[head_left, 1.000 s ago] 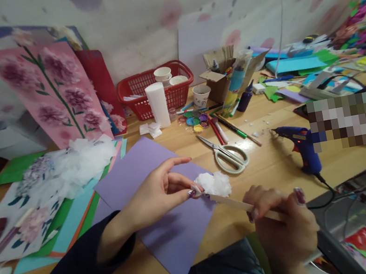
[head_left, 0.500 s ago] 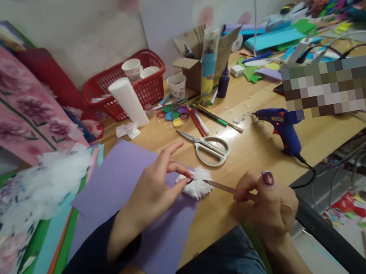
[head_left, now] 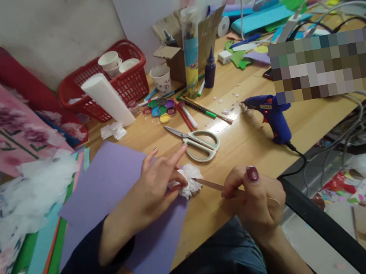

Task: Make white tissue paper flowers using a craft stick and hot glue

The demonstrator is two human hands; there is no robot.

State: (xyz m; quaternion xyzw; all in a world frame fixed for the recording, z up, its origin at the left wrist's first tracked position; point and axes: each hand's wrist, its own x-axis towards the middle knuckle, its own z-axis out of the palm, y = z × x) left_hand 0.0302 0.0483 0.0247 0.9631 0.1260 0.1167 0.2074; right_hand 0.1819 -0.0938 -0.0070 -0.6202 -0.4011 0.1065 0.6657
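A small ruffled white paper flower (head_left: 191, 183) lies at the edge of the purple paper sheet (head_left: 110, 168). My left hand (head_left: 157, 179) grips the flower's left side between thumb and bent fingers, its index finger stretched toward the scissors. My right hand (head_left: 255, 195) is closed around a thin, flat wooden stick (head_left: 213, 185). The stick's darker far tip touches the middle of the flower. Just beyond the flower are scissors (head_left: 202, 147) with pale handles, lying slightly spread.
A blue glue gun (head_left: 273, 114) rests on the right with its cable hanging off the edge. Behind are paint pots (head_left: 160, 109), a paper cup (head_left: 161, 78), a purple bottle (head_left: 210, 73) and a red basket (head_left: 131, 82). White tissue (head_left: 42, 180) is heaped at left.
The view has shifted, so most things sit further left and slightly higher or lower. My left fingers have moved on the flower, the index finger now extending further over the table toward the scissors.
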